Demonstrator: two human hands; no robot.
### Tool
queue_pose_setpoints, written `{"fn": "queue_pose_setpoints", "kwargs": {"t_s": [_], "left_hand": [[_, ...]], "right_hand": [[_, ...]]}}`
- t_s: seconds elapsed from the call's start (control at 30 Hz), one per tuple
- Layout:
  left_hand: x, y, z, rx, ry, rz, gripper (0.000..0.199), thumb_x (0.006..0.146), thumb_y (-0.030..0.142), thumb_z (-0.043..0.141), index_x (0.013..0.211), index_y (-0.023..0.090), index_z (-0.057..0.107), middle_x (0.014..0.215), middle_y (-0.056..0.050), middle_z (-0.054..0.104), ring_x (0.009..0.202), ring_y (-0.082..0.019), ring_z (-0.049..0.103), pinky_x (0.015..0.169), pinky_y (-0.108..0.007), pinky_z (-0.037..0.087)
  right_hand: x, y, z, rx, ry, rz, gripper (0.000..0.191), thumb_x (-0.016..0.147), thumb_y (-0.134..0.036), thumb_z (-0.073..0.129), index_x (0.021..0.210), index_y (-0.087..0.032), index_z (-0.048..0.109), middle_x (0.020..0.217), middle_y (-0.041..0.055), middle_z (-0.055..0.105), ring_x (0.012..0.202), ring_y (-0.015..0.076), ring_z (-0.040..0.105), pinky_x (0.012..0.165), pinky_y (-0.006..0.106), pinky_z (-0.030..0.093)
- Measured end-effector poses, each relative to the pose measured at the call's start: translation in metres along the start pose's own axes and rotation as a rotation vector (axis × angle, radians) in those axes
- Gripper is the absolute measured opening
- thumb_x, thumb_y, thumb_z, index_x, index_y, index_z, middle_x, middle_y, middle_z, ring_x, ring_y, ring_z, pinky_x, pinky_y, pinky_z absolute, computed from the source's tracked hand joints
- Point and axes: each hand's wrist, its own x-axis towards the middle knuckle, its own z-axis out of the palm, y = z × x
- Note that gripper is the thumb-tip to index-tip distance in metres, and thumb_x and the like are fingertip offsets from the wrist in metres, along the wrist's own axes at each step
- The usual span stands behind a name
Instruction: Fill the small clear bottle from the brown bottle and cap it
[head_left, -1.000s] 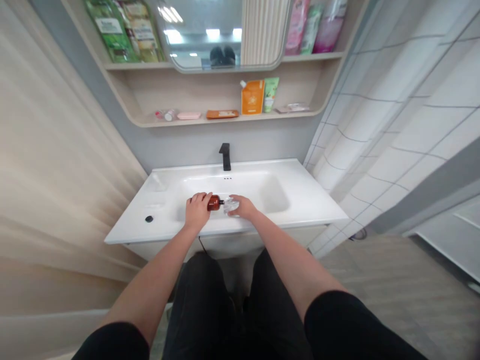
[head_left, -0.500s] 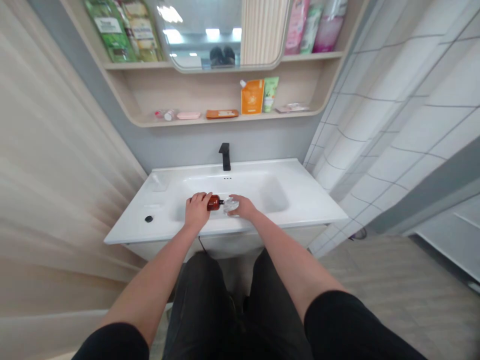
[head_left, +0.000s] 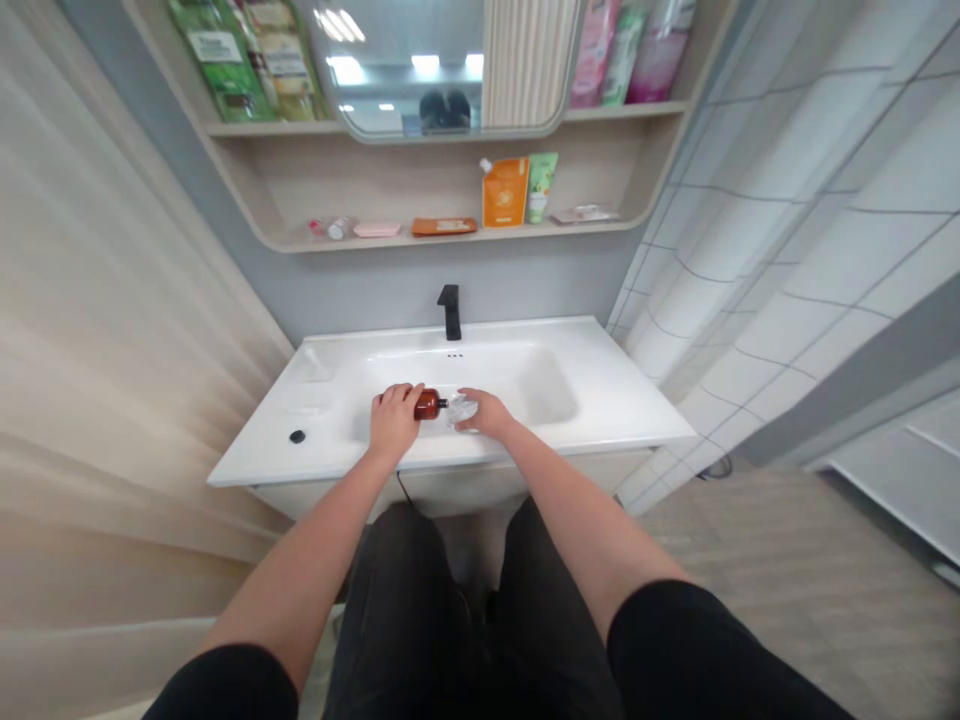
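Observation:
Over the white sink (head_left: pixel 551 385), my left hand (head_left: pixel 395 415) is wrapped round a brown bottle (head_left: pixel 427 404). The bottle lies on its side in the air, its dark neck pointing right. My right hand (head_left: pixel 486 412) holds a clear container (head_left: pixel 461 408) by its right side, its near edge close to the bottle's mouth. Whether the two touch, and whether liquid flows between them, is too small to tell. A small black cap (head_left: pixel 298 437) lies on the counter to the left.
A black faucet (head_left: pixel 450 312) stands behind the sink. Clear, hard-to-see items rest on the left counter. Above hangs a shelf (head_left: pixel 300 240) with an orange pouch (head_left: pixel 505 192), a green tube (head_left: pixel 541 187) and several bottles. A curtain (head_left: pixel 97 350) hangs at the left.

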Motion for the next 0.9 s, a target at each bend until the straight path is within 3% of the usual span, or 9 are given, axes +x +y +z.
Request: {"fn": "queue_pose_setpoints", "kwargs": {"t_s": [0.9], "left_hand": [[-0.0005, 0.0029, -0.0035, 0.006, -0.012, -0.004, 0.060, 0.096, 0.017, 0.057, 0.155, 0.026, 0.062, 0.150, -0.017, 0.067, 0.141, -0.036, 0.055, 0.112, -0.052, 0.041]], "right_hand": [[0.0019, 0.0035, 0.0024, -0.028, 0.001, -0.003, 0.092, 0.058, -0.027, 0.106, 0.143, -0.024, 0.073, 0.142, 0.0108, 0.076, 0.132, 0.0336, 0.072, 0.120, 0.047, 0.052]]}}
